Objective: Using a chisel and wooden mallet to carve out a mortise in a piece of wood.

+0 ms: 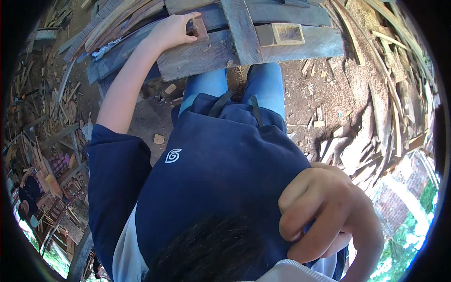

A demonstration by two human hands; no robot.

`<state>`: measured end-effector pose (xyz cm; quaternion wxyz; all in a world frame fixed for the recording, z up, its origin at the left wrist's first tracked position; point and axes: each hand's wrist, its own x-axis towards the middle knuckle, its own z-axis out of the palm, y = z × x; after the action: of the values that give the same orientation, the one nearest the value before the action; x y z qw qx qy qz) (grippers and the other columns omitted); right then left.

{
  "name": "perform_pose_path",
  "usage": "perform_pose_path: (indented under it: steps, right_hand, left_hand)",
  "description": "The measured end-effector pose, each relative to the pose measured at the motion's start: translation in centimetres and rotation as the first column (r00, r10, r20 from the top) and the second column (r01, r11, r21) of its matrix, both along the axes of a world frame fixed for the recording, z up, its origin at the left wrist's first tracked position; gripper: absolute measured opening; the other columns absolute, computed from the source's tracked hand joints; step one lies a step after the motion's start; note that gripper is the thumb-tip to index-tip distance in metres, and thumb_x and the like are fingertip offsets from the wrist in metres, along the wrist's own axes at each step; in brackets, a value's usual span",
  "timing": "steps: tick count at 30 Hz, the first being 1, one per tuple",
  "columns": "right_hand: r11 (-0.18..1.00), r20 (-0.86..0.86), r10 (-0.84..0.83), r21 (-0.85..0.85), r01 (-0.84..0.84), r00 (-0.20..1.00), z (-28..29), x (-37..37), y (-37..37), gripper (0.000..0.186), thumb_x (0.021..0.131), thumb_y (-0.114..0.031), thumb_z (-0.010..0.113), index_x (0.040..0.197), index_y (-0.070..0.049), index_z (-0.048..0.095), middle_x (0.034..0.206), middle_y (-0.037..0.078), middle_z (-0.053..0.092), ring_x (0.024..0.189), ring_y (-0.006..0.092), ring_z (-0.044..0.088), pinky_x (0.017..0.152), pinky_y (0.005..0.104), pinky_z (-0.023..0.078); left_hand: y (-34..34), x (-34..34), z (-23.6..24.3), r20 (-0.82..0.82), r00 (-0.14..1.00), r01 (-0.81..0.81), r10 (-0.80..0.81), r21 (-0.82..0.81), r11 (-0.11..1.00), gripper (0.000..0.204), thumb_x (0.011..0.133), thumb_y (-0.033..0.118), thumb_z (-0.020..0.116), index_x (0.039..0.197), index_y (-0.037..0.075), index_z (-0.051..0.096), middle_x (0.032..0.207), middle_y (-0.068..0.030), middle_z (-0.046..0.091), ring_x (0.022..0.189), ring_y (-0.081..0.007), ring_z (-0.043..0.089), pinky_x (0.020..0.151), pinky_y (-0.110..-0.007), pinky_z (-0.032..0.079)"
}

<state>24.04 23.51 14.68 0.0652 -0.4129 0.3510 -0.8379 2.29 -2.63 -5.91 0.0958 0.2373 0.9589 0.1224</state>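
The left hand (pixel 174 33) grips a wooden block (pixel 202 29) between thumb and fingers on the surface (pixel 188 61). The right hand (pixel 326 211) curls by the collar (pixel 293 273), perhaps pinching cloth; I cannot tell. Right of the block, past a plank (pixel 242 33), lies a box (pixel 289 42).

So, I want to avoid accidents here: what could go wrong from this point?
The left hand might catch a splinter from the rough planks. With the right hand well away, the small wooden block could slip from a one-handed grip. Wood scraps on the ground might trip someone stepping off.
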Motion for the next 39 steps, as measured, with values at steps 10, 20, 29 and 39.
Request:
perform_pose_path:
  steps: [10,20,29,39]
  right_hand:
    - [0.979,-0.006,0.155,0.132,-0.153,0.988,-0.3,-2.0,1.3,0.058,0.095,0.011,0.043,0.117,-0.035,0.07,0.065,0.006,0.06,0.044,0.0124,0.035,0.038,0.0259,0.024]
    - [0.904,0.434,-0.246,0.425,0.044,0.867,-8.1,-8.3,1.7,0.055,0.083,-0.001,0.051,0.138,0.004,0.047,0.096,0.014,0.061,0.092,0.0168,0.06,0.077,0.0299,0.047]
    - [0.528,0.152,-0.641,0.799,0.289,0.752,-20.5,-15.6,-0.6,0.065,0.091,-0.016,0.072,0.145,0.0,0.039,0.134,0.022,0.054,0.118,0.0282,0.059,0.099,0.0378,0.05]
    - [-0.066,-0.362,-0.664,0.9,0.431,0.654,-24.5,-15.1,1.1,0.057,0.088,-0.021,0.072,0.134,0.003,0.049,0.135,0.024,0.053,0.121,0.0366,0.055,0.104,0.0469,0.044]
  left_hand:
    - [-4.8,1.9,0.5,-0.086,0.968,-0.243,0.234,-0.124,0.962,0.095,0.063,0.039,0.09,0.146,0.015,0.05,0.122,-0.02,0.068,0.114,-0.0343,0.065,0.097,-0.044,0.053]
    - [-6.1,4.4,1.0,0.021,0.948,-0.306,0.319,-0.229,0.924,0.067,0.072,0.042,0.085,0.129,0.02,0.058,0.107,-0.0136,0.073,0.101,-0.0336,0.069,0.083,-0.045,0.056]
    - [-2.2,6.1,3.8,-0.193,0.952,-0.231,0.236,0.049,0.972,0.064,0.072,0.037,0.084,0.128,0.023,0.058,0.106,-0.0096,0.072,0.097,-0.0318,0.07,0.081,-0.044,0.057]
    - [-6.4,0.3,1.1,-0.089,0.962,-0.26,0.26,0.005,0.966,0.051,0.071,0.038,0.085,0.114,0.017,0.066,0.1,-0.0115,0.073,0.1,-0.032,0.069,0.084,-0.046,0.055]
